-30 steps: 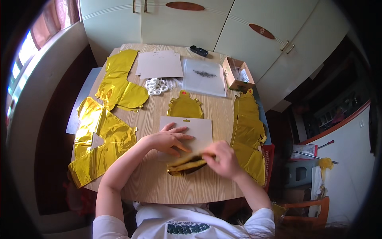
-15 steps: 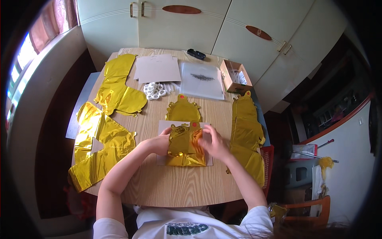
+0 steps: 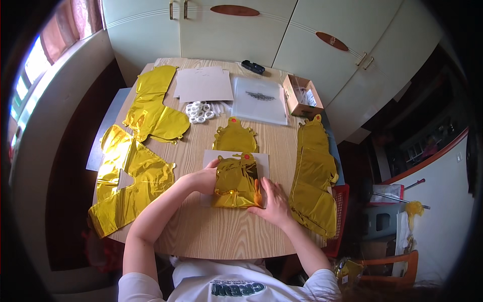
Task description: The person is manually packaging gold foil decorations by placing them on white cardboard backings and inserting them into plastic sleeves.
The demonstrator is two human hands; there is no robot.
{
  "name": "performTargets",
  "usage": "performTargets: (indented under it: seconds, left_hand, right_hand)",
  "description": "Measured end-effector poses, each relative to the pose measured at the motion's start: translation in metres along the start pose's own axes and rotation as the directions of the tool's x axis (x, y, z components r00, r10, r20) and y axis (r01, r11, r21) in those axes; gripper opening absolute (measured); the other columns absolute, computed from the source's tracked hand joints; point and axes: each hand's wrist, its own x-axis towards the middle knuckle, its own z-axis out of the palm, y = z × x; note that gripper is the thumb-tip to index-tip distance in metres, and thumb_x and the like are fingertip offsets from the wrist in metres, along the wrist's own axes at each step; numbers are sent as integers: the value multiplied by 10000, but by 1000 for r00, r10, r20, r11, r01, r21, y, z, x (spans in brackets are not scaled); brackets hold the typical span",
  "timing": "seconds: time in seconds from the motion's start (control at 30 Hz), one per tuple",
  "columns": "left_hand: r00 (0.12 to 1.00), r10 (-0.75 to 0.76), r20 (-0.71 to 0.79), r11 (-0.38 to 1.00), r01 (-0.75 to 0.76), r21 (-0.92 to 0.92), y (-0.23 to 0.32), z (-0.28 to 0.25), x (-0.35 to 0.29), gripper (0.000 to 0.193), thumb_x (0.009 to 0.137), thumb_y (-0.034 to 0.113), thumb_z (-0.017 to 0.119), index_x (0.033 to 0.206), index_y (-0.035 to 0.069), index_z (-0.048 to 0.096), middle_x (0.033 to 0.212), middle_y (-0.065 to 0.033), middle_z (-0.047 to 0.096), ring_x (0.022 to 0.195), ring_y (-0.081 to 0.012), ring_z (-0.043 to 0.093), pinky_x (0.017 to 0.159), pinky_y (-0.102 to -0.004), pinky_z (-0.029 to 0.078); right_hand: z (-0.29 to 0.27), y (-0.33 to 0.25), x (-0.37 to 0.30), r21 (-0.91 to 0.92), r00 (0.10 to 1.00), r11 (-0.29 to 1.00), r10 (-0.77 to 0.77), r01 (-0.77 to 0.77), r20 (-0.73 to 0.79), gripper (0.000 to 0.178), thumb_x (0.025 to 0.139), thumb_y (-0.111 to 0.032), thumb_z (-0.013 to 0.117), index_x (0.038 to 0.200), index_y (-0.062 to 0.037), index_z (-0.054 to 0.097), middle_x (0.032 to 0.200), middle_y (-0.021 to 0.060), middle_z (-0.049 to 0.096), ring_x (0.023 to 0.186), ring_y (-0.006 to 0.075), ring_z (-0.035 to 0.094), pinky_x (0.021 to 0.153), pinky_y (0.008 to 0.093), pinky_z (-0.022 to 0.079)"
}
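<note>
On card (image 3: 263, 166) | folded gold foil (image 3: 236, 176) | hands (image 3: 205, 179) (image 3: 275, 205): left curled at edge, grip unclear; right half-spread alongside

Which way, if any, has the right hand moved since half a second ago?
Yes: the right hand has moved toward the person, closer to the near edge of the table.

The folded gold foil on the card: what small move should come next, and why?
Probably a gentle press with the right hand to flatten the folded gold foil against the card: the foil's lower part looks creased, the right hand is open beside its lower right edge, and the left hand is at its left edge, seemingly well placed to steady it.
</note>
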Motion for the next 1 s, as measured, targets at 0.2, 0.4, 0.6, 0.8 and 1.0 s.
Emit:
performTargets:
  seconds: [0.2, 0.4, 0.6, 0.8, 1.0]
  left_hand:
    - [995, 56, -85, 997, -59, -39, 3, 15, -14, 585, 845, 152, 592, 1411, 224, 468, 1469, -74, 445, 1411, -245, 320, 1184, -503, 61]
    - [972, 111, -207, 987, -132, -87, 30, 60, -60, 520, 840, 179, 595, 1354, 150, 526, 1420, -80, 498, 1382, -257, 366, 1179, -479, 143]
    - [985, -10, -170, 994, -9, -108, 84, 73, -124, 435, 799, 129, 603, 1227, 51, 593, 1354, -132, 541, 1351, -282, 403, 1179, -513, 173]
    - [856, -325, -403, 940, 246, -237, 131, 119, -176, 354, 748, 153, 662, 1049, -16, 586, 1379, -178, 487, 1418, -337, 308, 1162, -561, 179]
    - [516, -586, -625, 809, 414, -417, 167, 157, -168, 367, 718, 307, 811, 870, 56, 590, 1416, -198, 454, 1426, -441, 247, 1136, -571, 177]
  right_hand:
    - [-3, -12, -10, -11, 999, 1000, -22, 21, -40, 1011, 739, -586, 736, 1419, 42, 330, 1366, 228, 512, 1281, 349, 497, 1123, 506, 309]
    - [-2, -50, -53, 40, 999, 999, -31, 32, -28, 950, 730, -545, 758, 1377, 46, 389, 1321, 222, 541, 1257, 348, 513, 1096, 500, 346]
    - [-3, -82, -89, 77, 998, 996, -52, 50, 25, 952, 739, -548, 745, 1386, 49, 382, 1315, 214, 550, 1272, 338, 505, 1093, 518, 337]
    - [-2, -91, -101, 72, 996, 995, -74, 71, 46, 977, 726, -579, 740, 1378, 57, 386, 1308, 213, 557, 1257, 331, 522, 1090, 513, 340]
    - [3, -92, -104, 68, 995, 994, -90, 87, 39, 990, 708, -619, 734, 1353, 60, 411, 1274, 226, 577, 1233, 350, 538, 1094, 527, 323]
